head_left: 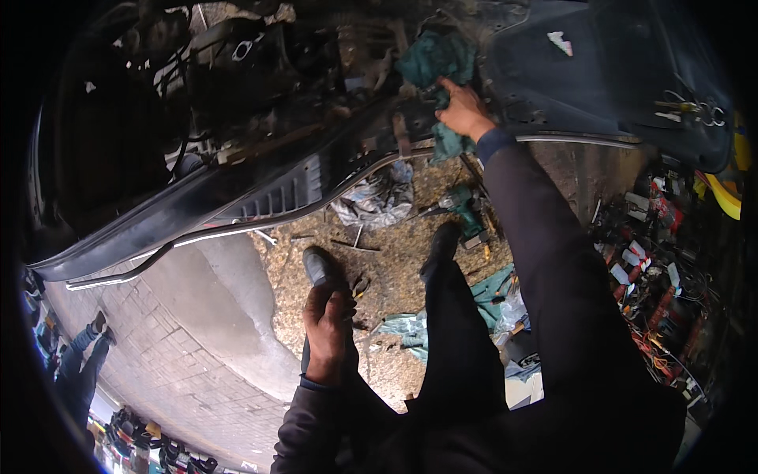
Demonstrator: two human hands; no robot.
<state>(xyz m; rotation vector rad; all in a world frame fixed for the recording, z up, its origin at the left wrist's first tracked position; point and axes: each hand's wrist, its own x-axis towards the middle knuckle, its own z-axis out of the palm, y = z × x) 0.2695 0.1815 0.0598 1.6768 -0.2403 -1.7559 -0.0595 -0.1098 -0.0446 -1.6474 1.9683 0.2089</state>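
My right hand [467, 112] reaches forward to a crumpled dark green cloth [437, 60] in the open car body. Its fingers are closed on the cloth, the index finger pressed along it. A lower end of the cloth hangs beneath the hand, over the edge of the car. My left hand [326, 330] is low, near my knee, with its fingers curled. Whatever it may hold is hidden. Just right of that hand, pliers [361, 286] lie on the ground.
A dark car body [260, 174] with a bent trim strip [316, 207] spans the front. A green cordless drill [466, 207], a T-shaped tool [355, 243] and crumpled plastic [375, 197] lie on the ground. Keys [695, 109] rest on the dark panel. Tangled parts [655, 268] fill the right. Someone's legs [83, 359] show far left.
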